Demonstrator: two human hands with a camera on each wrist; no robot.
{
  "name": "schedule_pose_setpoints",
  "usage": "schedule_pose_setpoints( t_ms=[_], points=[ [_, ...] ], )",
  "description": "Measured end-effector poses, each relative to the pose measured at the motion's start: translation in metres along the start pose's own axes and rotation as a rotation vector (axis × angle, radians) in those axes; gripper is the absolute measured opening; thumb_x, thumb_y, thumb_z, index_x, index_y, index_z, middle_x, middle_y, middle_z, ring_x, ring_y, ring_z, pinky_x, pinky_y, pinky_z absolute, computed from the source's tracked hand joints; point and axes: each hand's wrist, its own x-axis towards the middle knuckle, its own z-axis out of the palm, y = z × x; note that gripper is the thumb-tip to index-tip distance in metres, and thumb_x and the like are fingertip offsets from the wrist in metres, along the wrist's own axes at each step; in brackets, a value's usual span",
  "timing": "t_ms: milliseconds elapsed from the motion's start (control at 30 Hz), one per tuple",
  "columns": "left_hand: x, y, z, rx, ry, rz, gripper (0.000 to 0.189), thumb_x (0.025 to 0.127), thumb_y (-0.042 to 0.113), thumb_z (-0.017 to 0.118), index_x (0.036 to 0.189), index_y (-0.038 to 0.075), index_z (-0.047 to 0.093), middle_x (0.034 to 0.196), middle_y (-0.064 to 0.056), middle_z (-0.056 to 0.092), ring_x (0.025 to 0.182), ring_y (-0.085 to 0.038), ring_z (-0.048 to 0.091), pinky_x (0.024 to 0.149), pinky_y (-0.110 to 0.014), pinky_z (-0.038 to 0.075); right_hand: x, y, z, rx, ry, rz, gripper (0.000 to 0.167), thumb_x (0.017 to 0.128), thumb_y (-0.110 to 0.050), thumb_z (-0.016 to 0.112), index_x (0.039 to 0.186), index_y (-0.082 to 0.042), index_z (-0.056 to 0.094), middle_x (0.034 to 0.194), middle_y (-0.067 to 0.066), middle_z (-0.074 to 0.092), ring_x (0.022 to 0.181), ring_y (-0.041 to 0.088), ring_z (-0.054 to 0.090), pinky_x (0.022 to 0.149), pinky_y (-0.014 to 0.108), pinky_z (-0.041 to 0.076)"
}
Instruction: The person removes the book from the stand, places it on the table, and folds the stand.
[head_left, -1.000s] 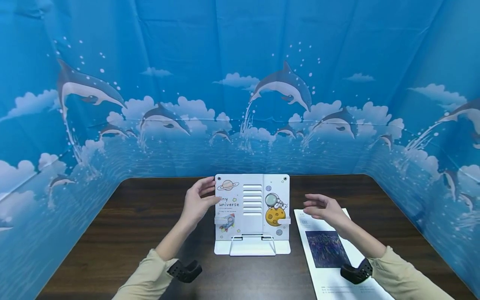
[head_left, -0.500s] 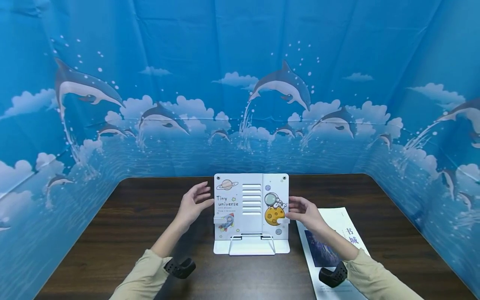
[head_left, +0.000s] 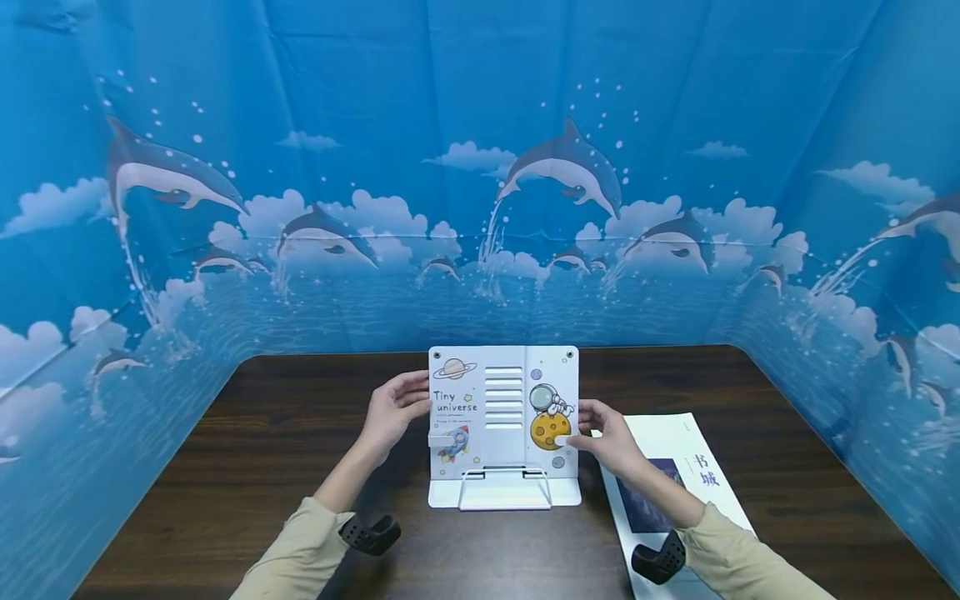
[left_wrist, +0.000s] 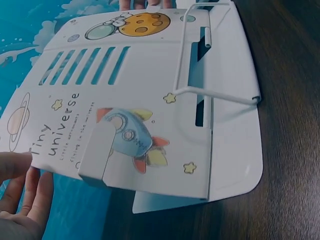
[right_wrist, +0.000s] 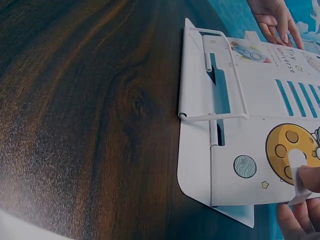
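Note:
A white metal book stand [head_left: 506, 450], printed with planets, a rocket and an astronaut, stands upright on its base with a wire page rest folded out in front. My left hand [head_left: 393, 412] is at its left edge, thumb tip at the front beside the word "Tiny" and fingers behind. At the right edge, my right hand [head_left: 609, 437] grips the stand, its thumb on the small side clip [right_wrist: 298, 172] over the yellow moon and its fingers behind the panel. In the left wrist view the left-side clip [left_wrist: 96, 157] sits by the rocket.
Flat on the dark wooden table [head_left: 225, 483], a white book [head_left: 712, 467] with a dark picture lies to the right, partly under my right forearm. A blue dolphin-print cloth [head_left: 480, 208] hangs around the table's back and sides.
My right hand has moved left from over the book to the stand's right edge and taken hold there. My left hand drew back slightly from the left edge, then returned to it.

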Motion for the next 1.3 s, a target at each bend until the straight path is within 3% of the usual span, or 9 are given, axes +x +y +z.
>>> schedule_pose_setpoints(
  t_ms=[167,467,633,1300],
  points=[
    [-0.001,0.0,0.003,0.002,0.036,-0.02,0.041,0.081,-0.007,0.06,0.12,0.003,0.054,0.112,-0.015,0.058,0.097,-0.024,0.058,0.077,-0.02,0.05,0.0,-0.002,0.0,-0.001,0.0,-0.007,0.046,0.074,0.006,0.067,0.117,0.001,0.053,0.098,0.01,0.059,0.09,0.022,0.052,0.081,0.034,0.047],
    [-0.003,0.0,0.003,0.025,0.082,0.032,0.039,0.079,-0.011,0.061,0.116,0.0,0.056,0.106,-0.016,0.06,0.091,-0.024,0.059,0.072,-0.018,0.05,0.004,-0.002,0.001,-0.029,-0.015,-0.059,0.046,0.073,0.007,0.067,0.116,0.001,0.053,0.097,0.009,0.061,0.089,0.022,0.054,0.081,0.037,0.049],
    [-0.008,0.0,0.0,0.043,0.105,0.022,0.037,0.078,-0.01,0.062,0.113,0.0,0.057,0.103,-0.016,0.06,0.087,-0.022,0.059,0.07,-0.017,0.05,0.008,-0.004,0.003,-0.047,-0.038,-0.086,0.048,0.073,0.008,0.067,0.118,0.001,0.053,0.097,0.009,0.061,0.09,0.023,0.055,0.083,0.04,0.048],
    [-0.044,0.012,0.005,-0.006,0.085,-0.033,0.035,0.073,-0.017,0.062,0.103,-0.004,0.05,0.096,-0.017,0.056,0.081,-0.02,0.059,0.066,-0.019,0.051,0.034,-0.006,0.005,-0.126,-0.051,-0.14,0.047,0.076,0.009,0.063,0.121,0.003,0.052,0.099,0.012,0.06,0.094,0.025,0.056,0.084,0.039,0.048]
  ],
)
